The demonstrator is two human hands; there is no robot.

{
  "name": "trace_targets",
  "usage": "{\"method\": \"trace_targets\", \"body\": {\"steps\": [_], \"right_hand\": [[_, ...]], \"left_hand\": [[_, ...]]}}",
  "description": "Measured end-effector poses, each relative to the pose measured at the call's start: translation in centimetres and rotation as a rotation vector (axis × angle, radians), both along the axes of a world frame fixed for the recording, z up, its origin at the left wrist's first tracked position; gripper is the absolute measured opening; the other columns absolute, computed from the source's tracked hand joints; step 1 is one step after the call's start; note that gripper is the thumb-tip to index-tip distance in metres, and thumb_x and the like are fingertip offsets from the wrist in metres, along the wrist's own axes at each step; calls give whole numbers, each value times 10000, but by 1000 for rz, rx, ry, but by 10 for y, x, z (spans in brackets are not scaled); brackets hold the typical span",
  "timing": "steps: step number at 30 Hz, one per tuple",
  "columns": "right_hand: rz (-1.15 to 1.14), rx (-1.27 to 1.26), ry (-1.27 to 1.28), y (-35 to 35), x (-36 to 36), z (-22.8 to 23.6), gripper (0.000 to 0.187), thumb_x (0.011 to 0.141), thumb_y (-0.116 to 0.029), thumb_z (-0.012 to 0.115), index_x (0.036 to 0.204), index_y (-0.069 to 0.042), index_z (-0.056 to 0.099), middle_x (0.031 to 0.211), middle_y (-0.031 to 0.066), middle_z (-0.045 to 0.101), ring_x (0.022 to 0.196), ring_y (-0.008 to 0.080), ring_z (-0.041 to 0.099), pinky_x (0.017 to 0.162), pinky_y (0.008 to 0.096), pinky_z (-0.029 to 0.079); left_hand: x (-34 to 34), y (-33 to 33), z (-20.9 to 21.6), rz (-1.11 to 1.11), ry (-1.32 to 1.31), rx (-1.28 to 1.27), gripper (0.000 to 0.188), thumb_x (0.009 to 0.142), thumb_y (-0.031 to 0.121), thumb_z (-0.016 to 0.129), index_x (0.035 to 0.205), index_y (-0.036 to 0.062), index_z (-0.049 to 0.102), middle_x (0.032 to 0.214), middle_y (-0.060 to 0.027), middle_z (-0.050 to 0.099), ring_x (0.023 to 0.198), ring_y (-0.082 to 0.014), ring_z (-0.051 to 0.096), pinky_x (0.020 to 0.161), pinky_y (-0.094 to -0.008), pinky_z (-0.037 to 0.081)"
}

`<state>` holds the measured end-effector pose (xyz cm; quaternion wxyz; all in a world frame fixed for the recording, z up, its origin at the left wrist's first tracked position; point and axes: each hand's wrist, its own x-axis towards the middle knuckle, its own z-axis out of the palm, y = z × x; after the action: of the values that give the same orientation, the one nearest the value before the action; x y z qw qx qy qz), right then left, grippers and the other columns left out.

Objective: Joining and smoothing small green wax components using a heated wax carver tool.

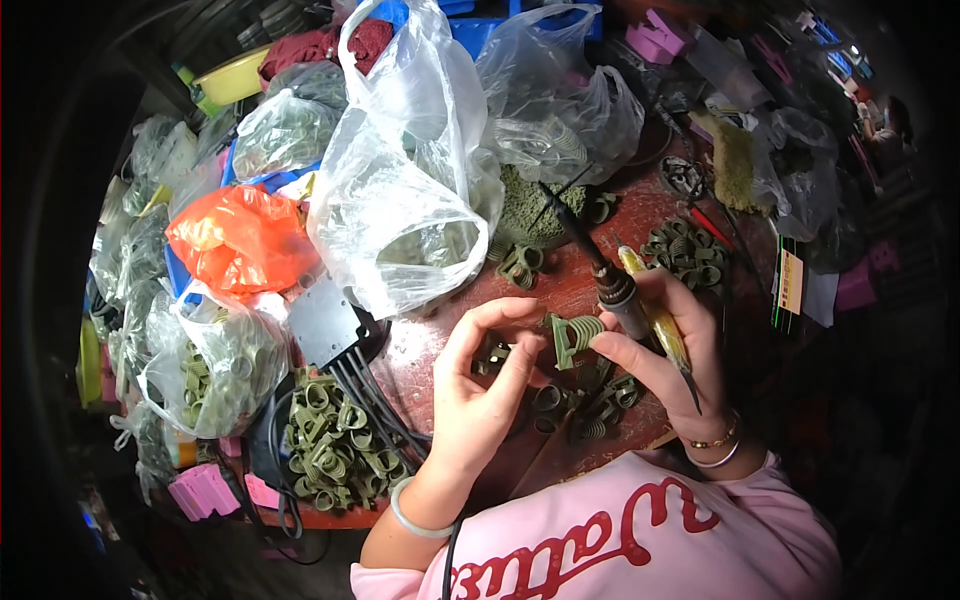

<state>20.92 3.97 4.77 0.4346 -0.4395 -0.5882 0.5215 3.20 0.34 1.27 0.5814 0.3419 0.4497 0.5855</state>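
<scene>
Nearer the person than the big bag [365, 190], and to its right, one green part [573, 342] is seen between the two hands. The left hand [480, 385] is curled toward the part, thumb and forefinger tips a little apart; whether it is gripped by them cannot be told. The right hand [680, 355] is closed around the black tool [618, 292], the yellow tool [660, 318] is carried beside it, and the thumb is brought up against or just beside the part.

The far side is crowded. To the left of the big bag, an orange bag [240, 240] is set close by; to its right, a second clear bag [545, 115] and, lower, a green pad [535, 208] are placed. Below the big bag, the way leftward is blocked by a dark block [325, 322] with cables [370, 390].

Right of the big bag, the red table [635, 203] is exposed in a narrow strip; another patch is left between the bag and the left hand. The table's near edge is reached below the left heap [335, 445].

Two hands, two tools, one orange bag, one block and two loose heaps are counted, the right heap [685, 252] being smaller; the pieces are too tangled to be counted.
</scene>
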Motion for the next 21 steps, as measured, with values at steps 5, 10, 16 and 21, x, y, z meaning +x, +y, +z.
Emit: {"method": "trace_targets", "body": {"steps": [5,10,16,21], "right_hand": [[92,122,-69,2,7,-7,324,802,-4,746,1070,-15,564,934,4,612,849,55,572,768,218,474],[105,126,13,0,4,-8,323,793,28,743,1060,-17,566,964,13,631,885,65,603,791,226,485],[107,100,-44,2,7,-13,340,786,41,744,1068,-24,564,958,9,644,900,63,617,802,218,496],[104,2,8,4,15,-14,367,779,1,767,1079,-43,560,863,-22,653,861,55,619,751,194,485]], "left_hand": [[-5,-1,2,-73,-70,-61,258,890,-11,626,1142,4,571,929,-30,610,695,-38,532,524,-162,427],[-6,-2,-2,-119,-36,-3,284,821,-38,707,1078,7,593,893,18,587,743,-18,515,639,-148,430],[-3,0,-1,-107,2,16,247,817,-57,693,1016,20,568,840,11,566,690,-28,508,579,-156,415],[-4,0,-2,-153,8,-16,209,822,-57,680,964,31,553,869,16,558,757,-23,512,629,-164,434]]}}
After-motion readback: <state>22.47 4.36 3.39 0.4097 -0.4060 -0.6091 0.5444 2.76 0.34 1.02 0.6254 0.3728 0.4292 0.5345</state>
